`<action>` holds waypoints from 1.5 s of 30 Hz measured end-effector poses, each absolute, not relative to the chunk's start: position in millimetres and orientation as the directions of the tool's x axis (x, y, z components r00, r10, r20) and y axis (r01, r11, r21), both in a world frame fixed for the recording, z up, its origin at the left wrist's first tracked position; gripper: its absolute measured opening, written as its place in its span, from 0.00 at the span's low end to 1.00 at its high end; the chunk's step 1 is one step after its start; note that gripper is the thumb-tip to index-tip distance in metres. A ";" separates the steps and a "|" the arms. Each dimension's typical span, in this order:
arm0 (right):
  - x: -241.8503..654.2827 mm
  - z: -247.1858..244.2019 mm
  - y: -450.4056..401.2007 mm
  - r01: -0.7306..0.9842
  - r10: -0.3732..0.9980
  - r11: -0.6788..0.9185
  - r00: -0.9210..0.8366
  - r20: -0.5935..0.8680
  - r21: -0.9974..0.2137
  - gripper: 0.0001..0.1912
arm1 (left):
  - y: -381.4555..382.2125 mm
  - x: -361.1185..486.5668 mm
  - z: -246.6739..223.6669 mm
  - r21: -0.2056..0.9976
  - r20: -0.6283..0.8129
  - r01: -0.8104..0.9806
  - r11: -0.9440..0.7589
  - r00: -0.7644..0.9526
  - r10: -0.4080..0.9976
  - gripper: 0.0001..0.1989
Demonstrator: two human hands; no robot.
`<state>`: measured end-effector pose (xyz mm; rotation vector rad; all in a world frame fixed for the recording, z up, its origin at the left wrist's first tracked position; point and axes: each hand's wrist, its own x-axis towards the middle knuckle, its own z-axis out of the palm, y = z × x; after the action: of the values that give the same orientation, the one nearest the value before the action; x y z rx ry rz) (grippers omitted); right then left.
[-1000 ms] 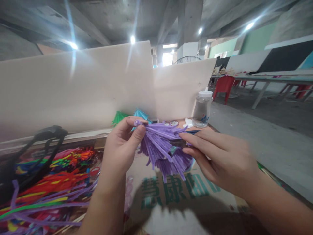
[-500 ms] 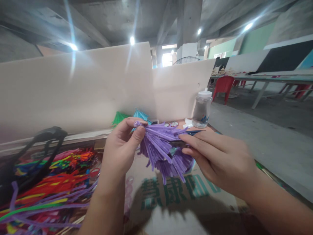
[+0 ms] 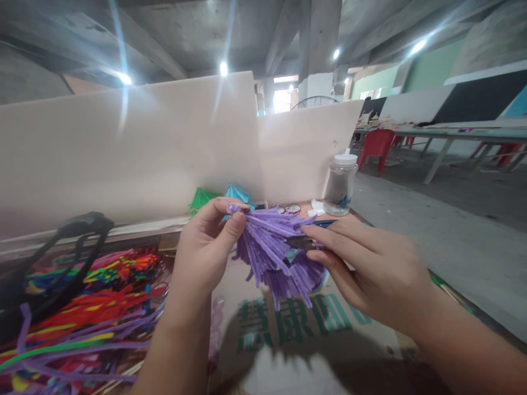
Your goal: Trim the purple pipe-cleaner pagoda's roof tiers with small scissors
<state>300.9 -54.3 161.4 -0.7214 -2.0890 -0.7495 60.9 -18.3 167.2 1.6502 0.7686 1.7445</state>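
A purple pipe-cleaner umbrella shape [image 3: 265, 241], made of many fuzzy strands fanning out from one tip, hangs above the cardboard. My left hand [image 3: 212, 233] pinches its tip between thumb and fingers. At its right edge, my right hand [image 3: 362, 258] is closed on a tool with dark metal jaws, seemingly pliers [image 3: 300, 242]; a blue part shows behind the fingers. The jaws are among the strand ends. Whether they grip a strand I cannot tell. Most of the handles are hidden by my hand.
Loose coloured pipe cleaners [image 3: 90, 307] lie at the left beside a black frame-like object [image 3: 78, 247]. Green [image 3: 201, 198] and blue [image 3: 237, 193] small umbrellas stand behind my left hand. A clear bottle [image 3: 341, 186] is at the back right. Printed cardboard [image 3: 296, 329] lies below, a pale partition [image 3: 144, 148] behind.
Both hands and the purple umbrella shape stay almost in place. The visible jaws of the pliers have turned slightly and look lighter at the edge.
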 end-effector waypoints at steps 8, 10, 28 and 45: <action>299.0 160.6 -52.8 0.689 0.222 0.676 -0.529 0.819 0.261 0.12 | -17.2 61.0 166.4 0.759 0.648 -0.063 -0.649 -0.025 0.761 0.08; 299.2 160.1 -52.7 0.682 0.218 0.684 -0.529 0.820 0.259 0.12 | -17.5 61.1 166.6 0.762 0.644 -0.068 -0.644 -0.026 0.765 0.08; 301.0 159.3 -55.3 0.695 0.259 0.681 -0.525 0.811 0.232 0.14 | -17.0 59.1 166.3 0.755 0.654 -0.043 -0.654 -0.014 0.756 0.08; 298.2 157.2 -53.7 0.716 0.227 0.658 -0.485 0.845 0.234 0.07 | -17.7 59.9 167.2 0.744 0.665 -0.072 -0.664 -0.011 0.747 0.06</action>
<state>298.2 -53.7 157.2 -0.7303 -2.0340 -0.7385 59.9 -17.7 167.2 1.6653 0.7064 1.7397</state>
